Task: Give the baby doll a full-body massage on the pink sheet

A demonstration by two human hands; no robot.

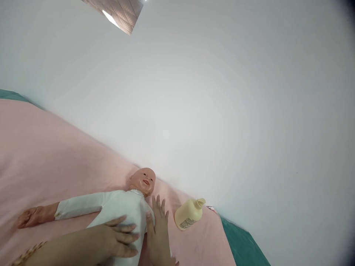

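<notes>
1. Wall (210,92), plain white, fills most of the view above and behind everything else.
2. Pink sheet (41,155) covers the bed from the left edge across to the lower middle; a teal cover (244,247) shows past its right end.
3. Doll (122,210) in a white garment lies on its back on the pink sheet, head toward the wall, one bare arm stretched out to the left.
4. Left hand (116,236) lies flat and open on the doll's torso, fingers spread and pointing right, gripping nothing.
5. Right hand (158,227) lies open, fingers extended toward the wall, its palm edge against the doll's side, just below the head; it holds nothing.
6. Cream bottle (188,216) lies tipped on the sheet just right of the right hand, not touching it, cap toward the wall.
</notes>
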